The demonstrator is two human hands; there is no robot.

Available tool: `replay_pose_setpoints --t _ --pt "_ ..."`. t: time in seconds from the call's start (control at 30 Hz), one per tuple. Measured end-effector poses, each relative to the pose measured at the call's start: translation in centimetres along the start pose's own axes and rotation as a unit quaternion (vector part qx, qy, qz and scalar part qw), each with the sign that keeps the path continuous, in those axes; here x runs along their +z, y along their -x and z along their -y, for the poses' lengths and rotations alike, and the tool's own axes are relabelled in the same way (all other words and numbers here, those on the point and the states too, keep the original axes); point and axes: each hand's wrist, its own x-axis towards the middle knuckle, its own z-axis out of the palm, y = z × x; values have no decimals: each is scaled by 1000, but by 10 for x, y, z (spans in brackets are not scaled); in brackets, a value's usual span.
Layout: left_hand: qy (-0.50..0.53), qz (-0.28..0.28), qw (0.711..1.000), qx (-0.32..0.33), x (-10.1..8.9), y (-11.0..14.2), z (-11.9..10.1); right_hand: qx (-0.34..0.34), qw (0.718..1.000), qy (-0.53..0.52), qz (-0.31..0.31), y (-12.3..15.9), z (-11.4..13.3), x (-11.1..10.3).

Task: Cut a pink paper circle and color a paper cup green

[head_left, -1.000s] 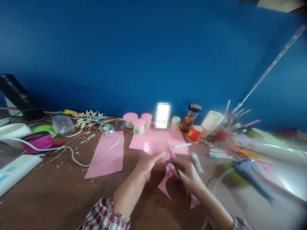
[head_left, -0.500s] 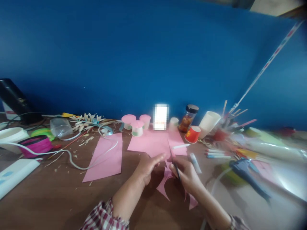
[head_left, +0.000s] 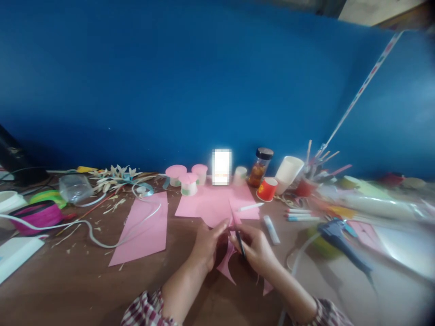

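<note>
My left hand (head_left: 208, 240) is closed on a piece of pink paper (head_left: 215, 221), thumb on top, close to my right hand. My right hand (head_left: 256, 246) grips dark-handled scissors (head_left: 240, 243), whose blades point away from me at the paper. A curved pink offcut (head_left: 226, 267) hangs or lies below my hands; which of the two I cannot tell. Just beyond lie pink sheets (head_left: 200, 206) and a white pen (head_left: 250, 207). Three small cups with pink round tops (head_left: 188, 178) stand behind them.
Another pink sheet (head_left: 144, 233) lies left under a white cable (head_left: 97, 242). At right are a glue stick (head_left: 271, 229), markers (head_left: 302, 214), a red paper cup (head_left: 267, 189), a jar (head_left: 260, 167) and a glue gun (head_left: 345, 242). A blue wall (head_left: 190, 81) closes off the back.
The view has swung slightly, so most things sit further left. My hands have drawn closer together around the paper, with the scissors still in my right hand.
</note>
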Motion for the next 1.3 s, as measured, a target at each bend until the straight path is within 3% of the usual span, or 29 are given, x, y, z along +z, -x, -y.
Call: replay_pose_setpoints --t 0.17,0.47,0.77,1.0,1.3 --pt "-1 -47 999 -3 -2 -2 -3 5 1000 0 -3 1 2 2" --pt "11 -36 999 -1 -6 -5 -3 1 999 -35 7 1 5 3" --pt "-12 -35 999 -23 -19 -3 -10 10 993 -98 63 2 9 7" --pt "-2 -46 998 -39 -17 -1 -9 8 994 -87 69 4 14 8" --pt "-2 -61 998 -13 -15 -2 -6 11 996 -61 64 4 11 9"
